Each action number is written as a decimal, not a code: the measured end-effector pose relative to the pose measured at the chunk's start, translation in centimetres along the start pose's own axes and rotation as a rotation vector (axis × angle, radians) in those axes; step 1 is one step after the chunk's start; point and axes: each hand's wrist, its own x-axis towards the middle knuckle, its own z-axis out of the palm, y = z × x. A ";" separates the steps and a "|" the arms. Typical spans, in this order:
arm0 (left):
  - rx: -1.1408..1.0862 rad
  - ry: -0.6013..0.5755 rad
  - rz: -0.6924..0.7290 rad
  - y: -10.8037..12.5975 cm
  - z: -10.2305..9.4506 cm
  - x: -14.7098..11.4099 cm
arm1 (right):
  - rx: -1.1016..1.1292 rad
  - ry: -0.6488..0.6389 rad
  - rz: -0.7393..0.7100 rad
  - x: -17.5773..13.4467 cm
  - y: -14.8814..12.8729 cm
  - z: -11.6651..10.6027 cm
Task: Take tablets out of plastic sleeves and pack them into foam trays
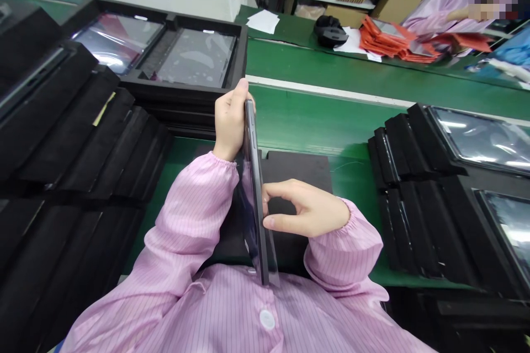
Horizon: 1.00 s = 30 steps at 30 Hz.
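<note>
A dark tablet [257,198] stands on edge in front of my chest, its thin side with buttons facing up at me. My left hand [231,121] grips its far end, thumb on top and fingers wrapped round behind. Along the near part of its right face, a clear film [272,259] stands slightly away. My right hand [306,209] is at that face, thumb and fingers curled into a pinch beside the film's upper part; the fingertips are partly hidden. Beneath lies a black foam tray [296,168] on the green bench.
Stacks of black foam trays [74,132] rise on the left. Another tray [244,60] ahead holds two tablets. More stacked trays with screens [484,138] stand at right. Across the bench are orange pouches [385,38], a black object [330,31] and a co-worker's sleeve [439,5].
</note>
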 end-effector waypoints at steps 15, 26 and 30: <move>0.028 -0.057 0.131 1.1 1.3 -1.6 | 0.043 0.374 -0.089 0.2 0.1 0.4; 0.064 -0.383 0.290 2.8 2.3 -4.5 | 0.261 0.639 -0.173 -0.4 -0.1 1.1; 0.031 -0.376 0.265 2.7 2.2 -4.7 | 0.230 0.658 -0.176 -0.4 -0.3 1.4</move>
